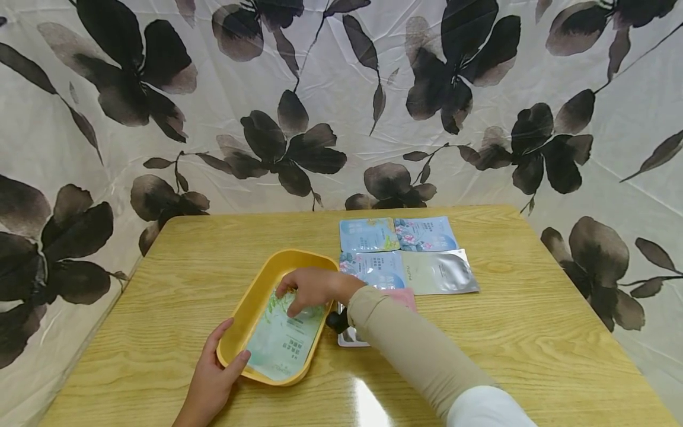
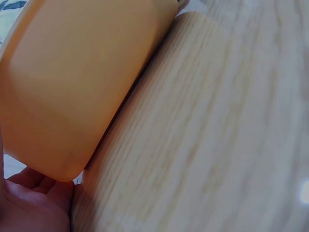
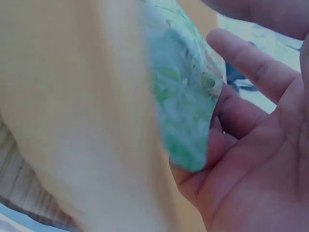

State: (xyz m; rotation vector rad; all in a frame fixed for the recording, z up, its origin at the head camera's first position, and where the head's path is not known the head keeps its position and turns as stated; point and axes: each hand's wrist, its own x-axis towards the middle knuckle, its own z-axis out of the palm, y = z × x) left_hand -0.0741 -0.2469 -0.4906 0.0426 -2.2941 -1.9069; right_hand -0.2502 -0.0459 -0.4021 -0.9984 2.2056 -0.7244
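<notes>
A yellow plastic tray point(image 1: 257, 296) stands on the table with a pale green sheet mask packet point(image 1: 283, 347) lying in it. My left hand point(image 1: 213, 370) grips the tray's near left corner, thumb over the rim and fingers along the outside. Reaching in from the right, my right hand point(image 1: 313, 287) is over the far end of the packet. In the right wrist view its lower fingers point(image 3: 239, 116) curl behind the leafy green packet edge point(image 3: 186, 106), while the index finger stands apart. The left wrist view is mostly the tray's outer wall point(image 2: 87, 77).
Right of the tray lie several flat packets: a blue one with yellow flowers point(image 1: 368, 235), blue floral ones point(image 1: 425, 233), and a pale green and silver one point(image 1: 440, 273). A pink packet point(image 1: 404, 296) and a silver one point(image 1: 352, 338) are partly hidden by my right forearm. A floral cloth point(image 1: 331, 196) hangs behind the table.
</notes>
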